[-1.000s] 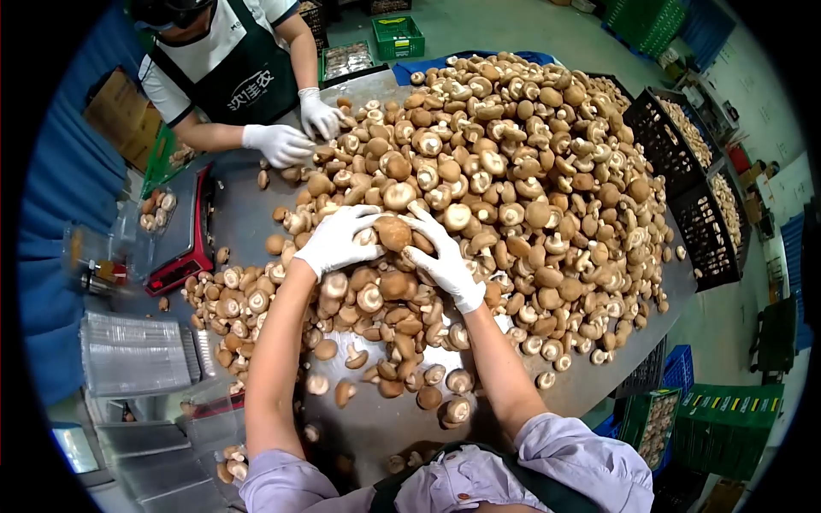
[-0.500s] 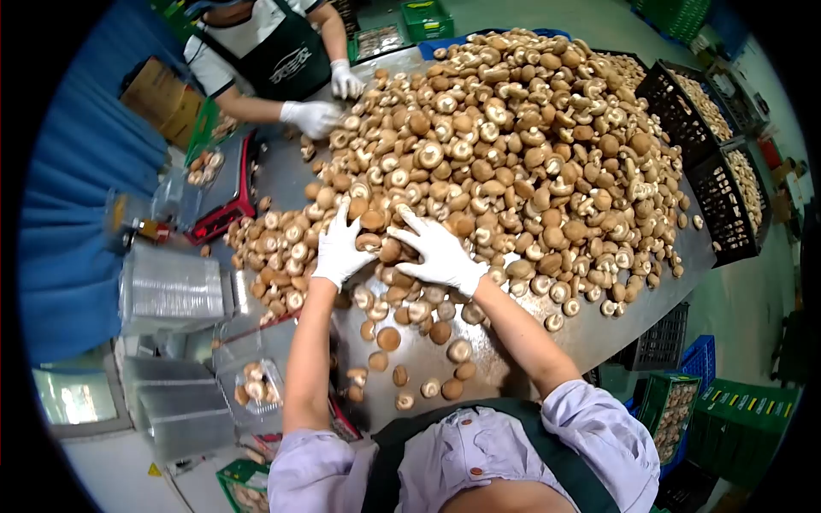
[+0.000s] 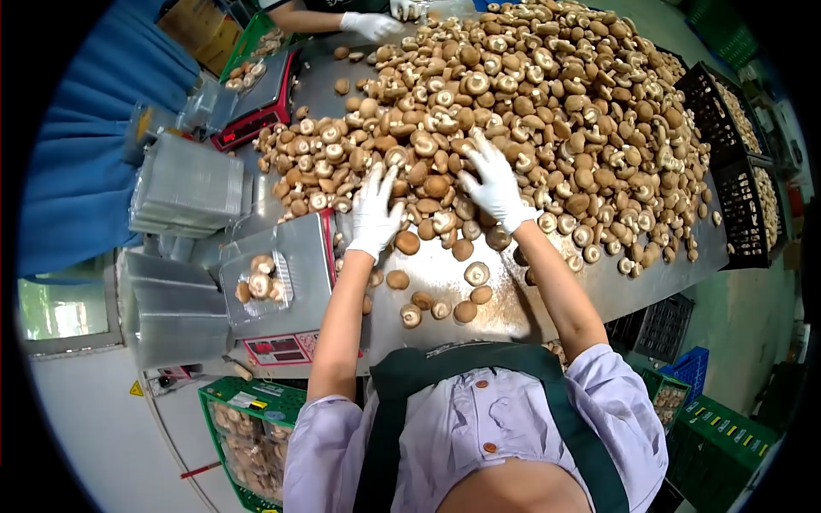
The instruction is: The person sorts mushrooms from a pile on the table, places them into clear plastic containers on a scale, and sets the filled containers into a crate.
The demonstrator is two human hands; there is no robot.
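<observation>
A large heap of shiitake mushrooms (image 3: 564, 111) covers much of the metal table (image 3: 547, 316). At its near edge, my left hand (image 3: 375, 214), in a white glove, has its fingers spread against the mushrooms. My right hand (image 3: 498, 184), gloved likewise, rests with fingers apart on the heap's front slope. Several brown-capped mushrooms (image 3: 436, 186) lie between the two hands, gripped by neither. Closer to my body, a few loose mushrooms (image 3: 464, 311) are scattered on the metal. Left of my forearm, a clear plastic tray (image 3: 282, 299) with some mushrooms sits on a scale (image 3: 312, 248).
Stacked clear trays (image 3: 190, 184) stand at the left. Across the table, a co-worker's gloved hand (image 3: 372, 26) is near a second red-edged scale (image 3: 274, 107). Black crates (image 3: 744, 205) of mushrooms stand at the right; a green crate (image 3: 248, 389) with packed mushrooms is below left.
The view has shifted, showing more of the near side. My hands have moved farther apart, with more mushrooms showing between them. The co-worker is now mostly out of frame.
</observation>
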